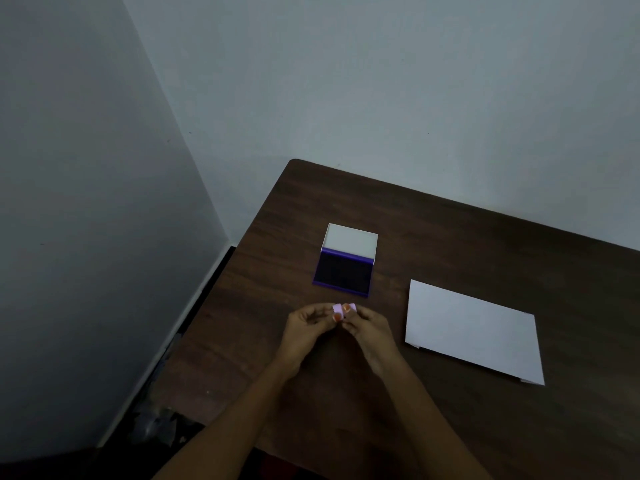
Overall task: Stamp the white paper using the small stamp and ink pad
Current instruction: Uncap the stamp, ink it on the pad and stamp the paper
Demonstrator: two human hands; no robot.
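Note:
A small pale-pink stamp (pixel 344 309) is pinched between the fingertips of both hands, just above the dark wooden table (pixel 450 230). My left hand (pixel 306 332) grips its left side and my right hand (pixel 369 332) its right side. Straight beyond the stamp, the ink pad (pixel 343 273) lies open, its dark purple pad facing up and its white lid (pixel 349 241) raised at the back. The white paper (pixel 471 330) lies flat on the table to the right of my hands.
The table's left edge runs close to a grey wall corner (pixel 194 188), with dark floor and some clutter (pixel 156 427) below. Another wall stands behind the table's far edge.

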